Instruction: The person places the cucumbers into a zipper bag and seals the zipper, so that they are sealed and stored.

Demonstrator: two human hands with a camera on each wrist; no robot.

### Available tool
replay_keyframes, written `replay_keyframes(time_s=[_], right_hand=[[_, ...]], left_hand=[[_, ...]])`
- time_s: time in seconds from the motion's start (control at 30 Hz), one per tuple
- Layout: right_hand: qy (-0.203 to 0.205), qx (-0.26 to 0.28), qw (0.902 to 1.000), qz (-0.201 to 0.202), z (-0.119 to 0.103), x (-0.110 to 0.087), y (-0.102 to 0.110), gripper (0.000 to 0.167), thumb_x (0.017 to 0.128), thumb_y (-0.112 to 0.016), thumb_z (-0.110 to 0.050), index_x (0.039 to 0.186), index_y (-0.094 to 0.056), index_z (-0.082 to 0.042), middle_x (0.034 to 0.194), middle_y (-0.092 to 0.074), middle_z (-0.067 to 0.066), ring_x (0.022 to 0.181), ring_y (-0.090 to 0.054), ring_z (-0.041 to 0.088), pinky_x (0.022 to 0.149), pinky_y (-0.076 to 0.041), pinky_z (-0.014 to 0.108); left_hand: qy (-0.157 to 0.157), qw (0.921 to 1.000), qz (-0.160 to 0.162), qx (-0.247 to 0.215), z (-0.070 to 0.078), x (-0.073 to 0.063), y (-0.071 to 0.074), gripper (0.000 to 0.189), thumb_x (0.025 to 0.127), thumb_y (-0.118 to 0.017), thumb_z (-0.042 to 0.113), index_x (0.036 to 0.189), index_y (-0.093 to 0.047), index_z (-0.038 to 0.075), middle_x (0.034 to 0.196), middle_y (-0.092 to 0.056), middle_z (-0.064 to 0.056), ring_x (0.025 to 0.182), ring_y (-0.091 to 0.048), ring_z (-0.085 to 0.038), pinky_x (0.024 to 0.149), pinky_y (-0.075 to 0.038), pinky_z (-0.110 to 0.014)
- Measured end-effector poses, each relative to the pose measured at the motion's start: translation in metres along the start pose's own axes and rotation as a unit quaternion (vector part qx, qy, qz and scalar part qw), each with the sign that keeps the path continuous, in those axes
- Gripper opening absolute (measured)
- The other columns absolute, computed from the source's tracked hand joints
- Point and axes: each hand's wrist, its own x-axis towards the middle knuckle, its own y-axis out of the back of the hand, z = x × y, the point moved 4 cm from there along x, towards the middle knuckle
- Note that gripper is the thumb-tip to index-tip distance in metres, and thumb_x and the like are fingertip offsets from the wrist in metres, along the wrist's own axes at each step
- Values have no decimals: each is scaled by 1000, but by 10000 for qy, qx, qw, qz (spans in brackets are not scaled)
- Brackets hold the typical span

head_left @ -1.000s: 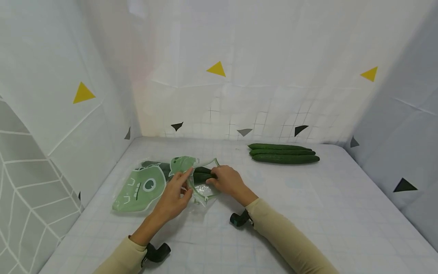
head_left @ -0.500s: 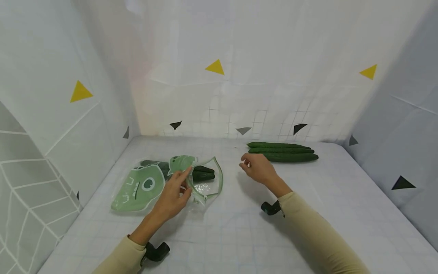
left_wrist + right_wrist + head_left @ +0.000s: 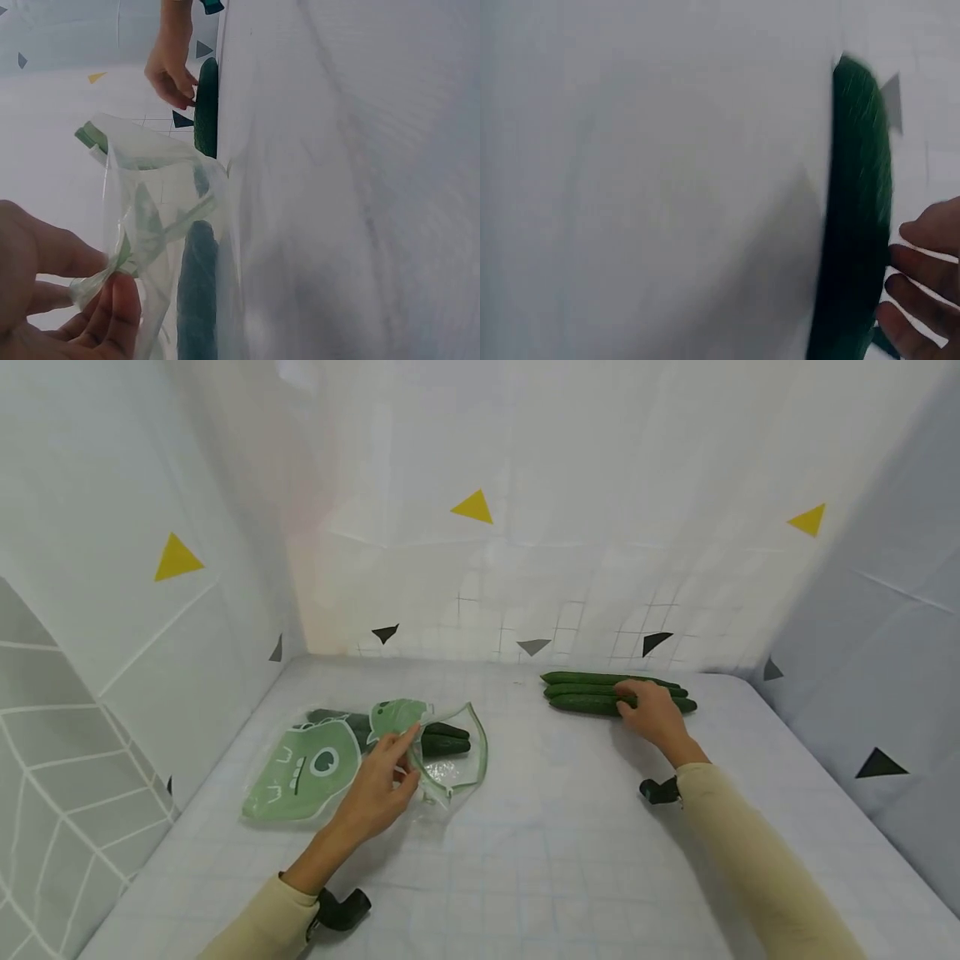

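Observation:
My left hand (image 3: 378,797) pinches the rim of a clear plastic zip bag (image 3: 303,777) printed with a green one-eyed monster. In the left wrist view its thumb and fingers hold the bunched film (image 3: 142,240). The bag lies flat with its mouth spread to the right, and dark green cucumbers (image 3: 446,746) poke toward that opening. Three more cucumbers (image 3: 581,703) lie side by side at the back right. Over them is my right hand (image 3: 654,714), fingers loosely bent at the front cucumber (image 3: 855,202); whether the fingertips touch it is hard to tell.
A white cloth with a faint grid covers the table (image 3: 525,860). White sheet walls with yellow and black triangles stand behind and at both sides. A dark wrist camera (image 3: 343,910) sits under the left wrist, another (image 3: 660,791) under the right.
My right hand has left the cucumbers at the bag's mouth and moved right to the three cucumbers at the back. My left hand stays at the bag's rim.

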Motion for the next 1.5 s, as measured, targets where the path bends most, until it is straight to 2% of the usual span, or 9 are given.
replay_keyframes(time_s=[0.2, 0.33, 0.47, 0.7, 0.83, 0.97, 1.13, 1.33, 1.5], right_hand=[[-292, -263, 9988, -300, 44, -3, 9, 40, 102, -61, -14, 138, -62, 2, 139, -52, 34, 128, -45, 56, 98, -41, 71], [-373, -77, 9986, -362, 66, -7, 13, 49, 100, -68, -21, 140, -58, 5, 143, -49, 35, 133, -39, 57, 105, -33, 72], [-439, -111, 9979, -466, 81, -10, 16, 59, 96, -75, -24, 141, -55, 8, 144, -46, 37, 133, -37, 59, 108, -28, 72], [-662, -260, 9948, -727, 81, -10, 24, 67, 96, -76, -27, 142, -50, 13, 143, -41, 41, 131, -37, 61, 106, -32, 71], [-686, -492, 9912, -1023, 83, -8, 28, 64, 96, -75, -23, 144, -49, 11, 145, -35, 41, 131, -35, 62, 103, -34, 74], [-536, -709, 9884, -1235, 90, -5, 30, 57, 96, -74, -16, 144, -53, 7, 146, -34, 39, 130, -36, 62, 100, -35, 76], [-168, -928, 9869, -1310, 96, -6, 32, 54, 94, -78, -16, 139, -60, 7, 142, -43, 39, 129, -40, 61, 100, -33, 77], [10, -379, 9900, -1359, 104, -17, 29, 55, 96, -75, -13, 143, -55, 9, 140, -49, 41, 131, -40, 63, 106, -31, 73], [292, -102, 9940, -1052, 106, -26, 29, 54, 96, -76, -12, 142, -57, 9, 139, -51, 39, 130, -43, 61, 105, -34, 71]], left_hand=[[0, 10000, -43, -43, -1, 0, -1, 69, 94, -65, -9, 157, -39, -5, 116, -55, -14, 88, -64, -17, 76, -59, -32], [-14, 10000, -21, -29, -2, 0, -2, 69, 93, -65, -9, 157, -39, -5, 115, -55, -13, 88, -63, -17, 75, -58, -32], [-3, 10000, -41, -14, -1, -1, -3, 70, 93, -65, -9, 157, -39, -5, 115, -55, -14, 88, -63, -16, 76, -58, -32], [9, 10000, -11, 54, -1, -1, -4, 69, 93, -66, -9, 157, -40, -5, 116, -56, -14, 88, -63, -16, 76, -58, -33], [4, 10000, 1, 33, -1, -1, -4, 69, 93, -65, -10, 157, -40, -5, 117, -56, -15, 88, -63, -15, 76, -58, -32], [-30, 10000, 50, 72, 1, 0, -2, 69, 92, -65, -10, 156, -41, -5, 115, -56, -14, 88, -63, -16, 75, -58, -32], [-51, 9999, 72, 122, 1, 0, -1, 69, 92, -66, -10, 156, -41, -6, 111, -56, -12, 87, -63, -16, 74, -58, -31], [-75, 9999, 80, 116, 1, 0, 0, 68, 92, -65, -10, 156, -41, -6, 112, -56, -13, 86, -63, -16, 74, -58, -31], [-87, 9999, 79, 91, 0, 0, -1, 68, 92, -65, -11, 155, -41, -6, 112, -56, -13, 87, -62, -15, 75, -58, -31]])
